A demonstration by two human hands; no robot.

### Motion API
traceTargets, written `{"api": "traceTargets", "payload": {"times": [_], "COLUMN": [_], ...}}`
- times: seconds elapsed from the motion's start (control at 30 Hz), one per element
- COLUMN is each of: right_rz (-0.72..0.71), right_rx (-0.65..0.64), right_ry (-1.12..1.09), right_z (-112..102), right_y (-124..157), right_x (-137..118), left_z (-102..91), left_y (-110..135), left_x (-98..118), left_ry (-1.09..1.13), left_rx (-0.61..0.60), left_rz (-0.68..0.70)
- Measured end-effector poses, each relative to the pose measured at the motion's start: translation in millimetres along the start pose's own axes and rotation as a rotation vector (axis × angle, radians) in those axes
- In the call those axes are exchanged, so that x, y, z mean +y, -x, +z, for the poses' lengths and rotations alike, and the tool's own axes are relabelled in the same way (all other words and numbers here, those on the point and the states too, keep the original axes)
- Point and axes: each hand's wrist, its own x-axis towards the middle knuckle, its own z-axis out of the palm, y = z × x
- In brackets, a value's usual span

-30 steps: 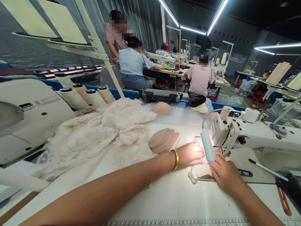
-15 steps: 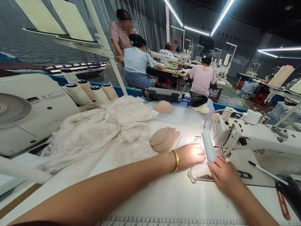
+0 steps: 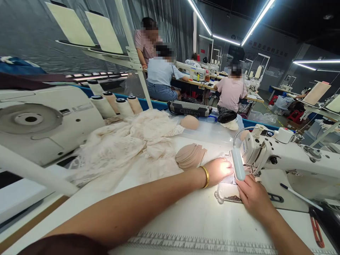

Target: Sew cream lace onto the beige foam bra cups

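Under the bright lamp (image 3: 238,164) of a white sewing machine (image 3: 289,147), pale fabric (image 3: 228,189) lies on the machine bed, with a clear-edged plate under or beside it. My left hand (image 3: 219,171), a gold bangle at its wrist, is on the fabric left of the lamp. Its fingers are bent and drawn together on the cloth; glare washes out the tips. My right hand (image 3: 253,196) is closed at the fabric's right side, just below the lamp, thumb toward me. The lamp head hides the needle area and part of the fingertips.
Fanned beige oval pads (image 3: 190,156) lie beyond my left forearm, near heaped cream lace (image 3: 124,141). A ruler (image 3: 196,244) runs along the front edge. A pen (image 3: 301,196) and red-handled snips (image 3: 316,230) lie right. Thread cones (image 3: 102,106) stand left; people work at machines behind.
My left hand's fingers have gone from stretched out to more bent. The right hand stays almost in place. The camera view has shifted a little left.
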Motion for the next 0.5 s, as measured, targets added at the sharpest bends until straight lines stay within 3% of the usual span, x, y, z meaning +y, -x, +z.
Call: {"api": "traceTargets", "payload": {"times": [0.1, 0.17, 0.23, 0.3, 0.33, 0.4, 0.43, 0.5], "right_rz": [0.142, 0.339, 0.556, 0.691, 0.722, 0.751, 0.76, 0.772], "right_rx": [-0.006, -0.066, -0.104, -0.064, -0.017, 0.1, 0.162, 0.249], "right_ry": [-0.239, -0.568, -0.943, -1.216, -1.285, -1.329, -1.322, -1.271], "right_z": [-4, -7, -9, -9, -7, -3, 0, 4], "right_y": [-1, -5, -11, -14, -14, -8, -2, 12], "right_x": [-8, -20, -35, -51, -60, -76, -85, -100], "left_z": [-17.0, -32.5, -46.2, -53.8, -54.6, -51.3, -48.1, -42.0], "left_y": [2, 15, 39, 65, 76, 90, 92, 88], "left_x": [6, 18, 42, 76, 93, 124, 134, 142], "left_ry": [0.035, 0.143, 0.39, 0.716, 0.922, 1.473, 1.711, 1.986], "left_rx": [-0.011, 0.005, 0.058, 0.097, 0.078, -0.102, -0.069, 0.178], "left_rz": [-0.019, -0.024, -0.047, -0.133, -0.25, -0.553, -0.728, -0.952]}}
